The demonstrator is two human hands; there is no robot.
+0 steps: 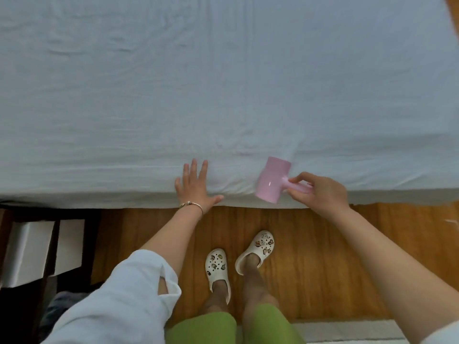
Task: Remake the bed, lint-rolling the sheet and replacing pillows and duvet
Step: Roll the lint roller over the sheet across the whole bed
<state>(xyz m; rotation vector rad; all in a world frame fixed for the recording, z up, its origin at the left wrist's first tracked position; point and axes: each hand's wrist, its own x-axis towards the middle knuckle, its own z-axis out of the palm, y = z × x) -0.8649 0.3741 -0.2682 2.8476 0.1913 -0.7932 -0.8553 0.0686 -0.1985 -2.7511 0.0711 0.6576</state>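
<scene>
A pale blue fitted sheet (223, 83) covers the bed and fills the upper half of the view, lightly wrinkled. My left hand (195, 186) lies flat with fingers spread on the sheet at the near edge of the mattress. To its right, my right hand (320, 192) grips the handle of a pink lint roller (272, 180). The roller's pink drum lies against the sheet right at the bed's edge. No pillows or duvet are in view.
I stand on a wooden floor (323, 256) close to the bed, in white clogs (255, 252). A dark wooden nightstand with white drawers (37, 249) stands at the lower left. A pale rug edge (347, 331) shows at the bottom right.
</scene>
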